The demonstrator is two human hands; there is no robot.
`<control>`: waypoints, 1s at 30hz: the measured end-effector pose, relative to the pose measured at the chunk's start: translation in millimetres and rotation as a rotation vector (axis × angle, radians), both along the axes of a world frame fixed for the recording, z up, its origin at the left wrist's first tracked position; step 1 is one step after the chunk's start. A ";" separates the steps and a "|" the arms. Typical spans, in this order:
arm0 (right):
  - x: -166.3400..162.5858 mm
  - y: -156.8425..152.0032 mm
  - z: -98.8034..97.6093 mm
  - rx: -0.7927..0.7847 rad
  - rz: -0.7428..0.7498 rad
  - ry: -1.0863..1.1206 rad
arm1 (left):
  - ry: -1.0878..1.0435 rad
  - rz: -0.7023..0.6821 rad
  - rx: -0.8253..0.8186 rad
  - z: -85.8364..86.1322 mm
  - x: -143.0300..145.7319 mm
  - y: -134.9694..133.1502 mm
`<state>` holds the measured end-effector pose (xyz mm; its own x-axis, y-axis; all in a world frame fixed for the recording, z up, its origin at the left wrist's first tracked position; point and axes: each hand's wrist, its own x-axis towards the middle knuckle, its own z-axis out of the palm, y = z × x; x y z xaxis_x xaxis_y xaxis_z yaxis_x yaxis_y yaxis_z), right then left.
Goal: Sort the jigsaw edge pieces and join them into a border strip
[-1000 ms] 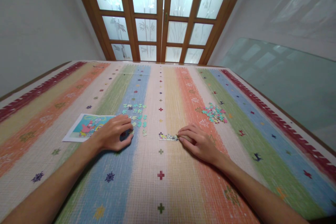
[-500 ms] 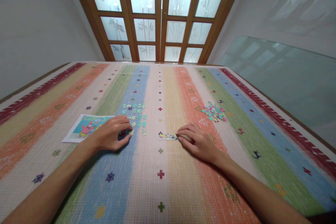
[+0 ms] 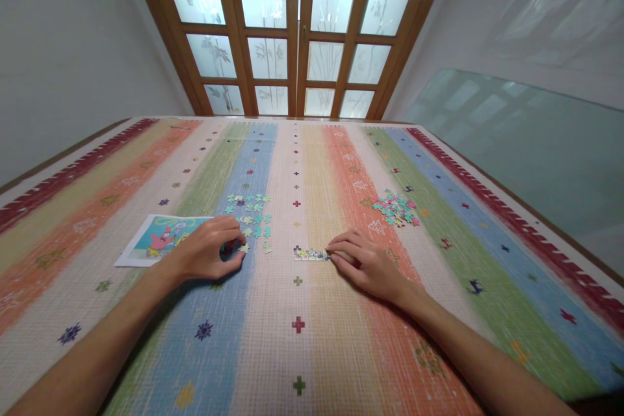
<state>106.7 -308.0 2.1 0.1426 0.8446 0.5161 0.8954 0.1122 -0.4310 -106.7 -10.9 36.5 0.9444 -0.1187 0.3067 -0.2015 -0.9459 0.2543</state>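
Observation:
A short strip of joined jigsaw puzzle pieces point(image 3: 311, 254) lies on the striped tablecloth in front of me. At its right end is my right hand point(image 3: 366, 264), fingertips and thumb closed on a puzzle piece that they mostly cover. My left hand point(image 3: 214, 248) rests to the left, fingers curved and thumb apart, with nothing visible held. Close to its fingertips are loose green and teal puzzle pieces point(image 3: 257, 232) set out in rough rows. Partly behind the left hand and wrist is a picture card point(image 3: 163, 234) with a pink starfish cartoon figure.
A heap of mixed puzzle pieces point(image 3: 396, 208) lies farther off to the right. The tablecloth point(image 3: 273, 338) has coloured stripes and covers the table. Wooden doors with glass panes point(image 3: 273, 58) stand beyond the far edge. A glass panel point(image 3: 517, 136) is at the right wall.
Both hands keep nearly the same places and poses. The view has shifted very slightly; the puzzle pieces and the card lie as before.

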 end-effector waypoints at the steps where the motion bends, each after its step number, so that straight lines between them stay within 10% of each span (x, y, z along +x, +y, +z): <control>1: -0.2 0.1 -0.1 -0.008 0.001 -0.004 | -0.015 -0.004 -0.003 -0.7 0.5 -2.1; 30: -1.3 0.7 0.8 -0.058 -0.008 -0.063 | 0.206 0.030 -0.152 0.4 -0.6 -8.0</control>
